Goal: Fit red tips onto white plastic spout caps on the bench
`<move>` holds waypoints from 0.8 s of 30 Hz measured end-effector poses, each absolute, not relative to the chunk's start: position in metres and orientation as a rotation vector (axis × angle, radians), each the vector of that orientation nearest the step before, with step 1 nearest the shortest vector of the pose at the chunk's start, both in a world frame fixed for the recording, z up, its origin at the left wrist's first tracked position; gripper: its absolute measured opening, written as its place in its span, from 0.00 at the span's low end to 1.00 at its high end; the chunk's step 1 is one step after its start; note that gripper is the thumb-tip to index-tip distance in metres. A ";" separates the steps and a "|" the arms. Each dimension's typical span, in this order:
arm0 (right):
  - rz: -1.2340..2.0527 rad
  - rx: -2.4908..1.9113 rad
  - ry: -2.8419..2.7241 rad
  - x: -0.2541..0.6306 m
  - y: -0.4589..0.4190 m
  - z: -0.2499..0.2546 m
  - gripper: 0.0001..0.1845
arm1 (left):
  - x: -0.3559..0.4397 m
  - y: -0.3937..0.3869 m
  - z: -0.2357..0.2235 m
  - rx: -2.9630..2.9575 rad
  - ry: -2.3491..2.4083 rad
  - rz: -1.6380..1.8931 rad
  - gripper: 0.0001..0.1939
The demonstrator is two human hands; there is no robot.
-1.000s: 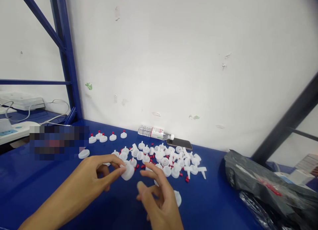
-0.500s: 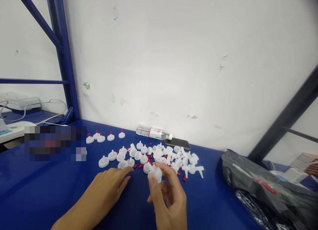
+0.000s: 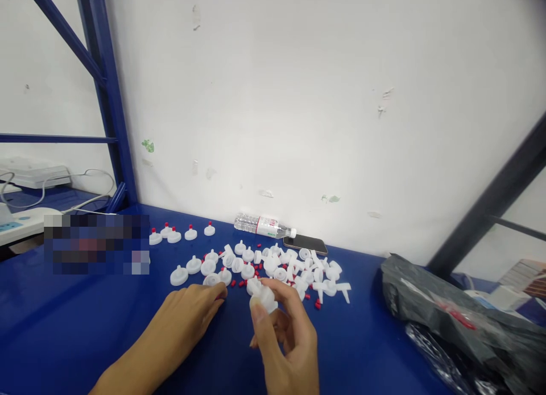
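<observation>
My right hand (image 3: 284, 332) is raised over the blue table (image 3: 63, 327) and pinches a white plastic cap (image 3: 265, 297) between thumb and fingers. My left hand (image 3: 191, 312) lies low on the table, its fingertips together at small red plugs (image 3: 241, 283) beside the near edge of a heap of white caps (image 3: 277, 267). I cannot make out whether the left fingers hold a plug. A few white caps with red plugs fitted (image 3: 173, 235) stand in a row further back on the left.
A clear water bottle (image 3: 264, 226) lies by the white wall, with a dark phone (image 3: 305, 244) next to it. A crumpled dark plastic bag (image 3: 452, 321) fills the right side. Blue shelf posts (image 3: 108, 99) rise at the left, with cables and white devices beyond.
The white cap has passed from my left hand to my right hand. My left hand has dropped to the table and reached to the red plugs.
</observation>
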State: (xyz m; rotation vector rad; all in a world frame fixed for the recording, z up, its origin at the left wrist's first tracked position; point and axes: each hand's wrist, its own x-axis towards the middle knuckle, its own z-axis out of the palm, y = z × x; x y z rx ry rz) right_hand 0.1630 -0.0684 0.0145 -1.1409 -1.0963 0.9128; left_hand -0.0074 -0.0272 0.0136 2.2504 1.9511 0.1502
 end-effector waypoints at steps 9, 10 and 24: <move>0.920 -1.154 -1.115 0.163 -0.069 0.014 0.25 | -0.017 -0.031 0.020 2.161 2.100 0.209 0.20; 0.919 -1.148 -1.110 0.163 -0.069 0.014 0.25 | -0.018 -0.031 0.021 2.137 2.107 0.218 0.19; 0.902 -1.185 -1.133 0.161 -0.071 0.013 0.26 | -0.018 -0.030 0.012 2.192 1.964 0.237 0.14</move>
